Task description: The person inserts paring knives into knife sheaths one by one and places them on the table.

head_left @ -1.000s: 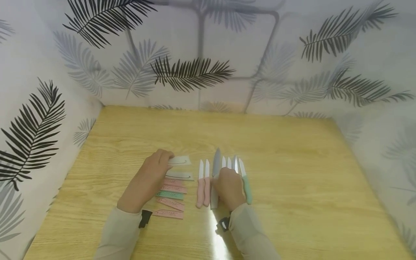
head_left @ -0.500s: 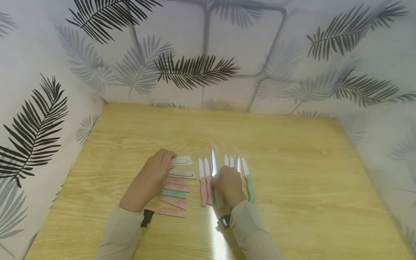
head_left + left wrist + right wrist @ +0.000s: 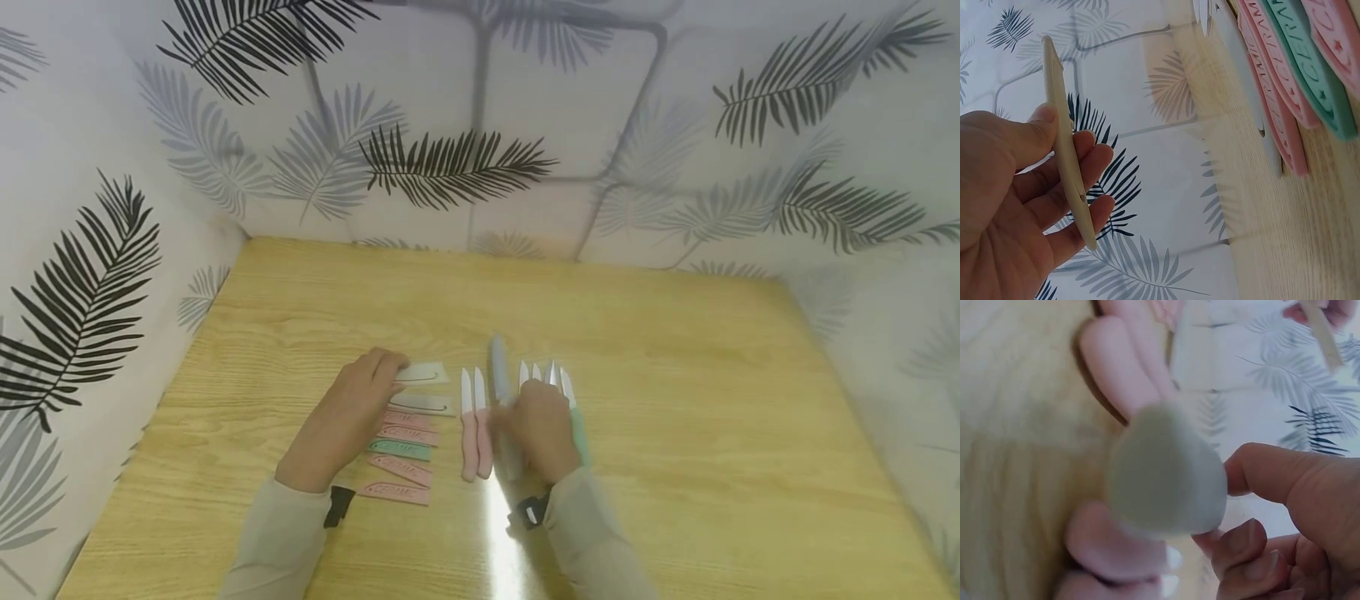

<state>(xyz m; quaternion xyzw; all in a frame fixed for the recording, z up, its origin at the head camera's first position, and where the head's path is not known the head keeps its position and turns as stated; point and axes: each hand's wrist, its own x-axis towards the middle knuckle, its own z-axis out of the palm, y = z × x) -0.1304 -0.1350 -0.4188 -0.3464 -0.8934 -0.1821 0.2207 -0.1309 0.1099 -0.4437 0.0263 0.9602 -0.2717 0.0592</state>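
My left hand (image 3: pixel 337 417) pinches a cream blade sheath (image 3: pixel 1063 137) between thumb and fingers, above the left end of the table. My right hand (image 3: pixel 543 429) holds a large kitchen knife (image 3: pixel 499 367) by its pale handle (image 3: pixel 1166 475), blade pointing away from me; the handle is blurred in the right wrist view. Just left of it lie two pink-handled knives, one (image 3: pixel 469 442) beside the other (image 3: pixel 483 442). Right of it, several white and grey blades (image 3: pixel 536 373) show past my right hand, which hides most of their handles. A green-handled knife (image 3: pixel 580 429) is outermost.
Below the held sheath, a second pale sheath (image 3: pixel 423 406) lies on the wooden table (image 3: pixel 675 375). Nearer me are several pink sheaths (image 3: pixel 397 492) and a green one (image 3: pixel 405 450), with raised lettering. Leaf-patterned sheeting (image 3: pixel 540 100) surrounds the table's back and sides.
The large knife has turned in my right hand, its blade swinging slightly, and that hand has shifted a little right. My left hand keeps its sheath in nearly the same place.
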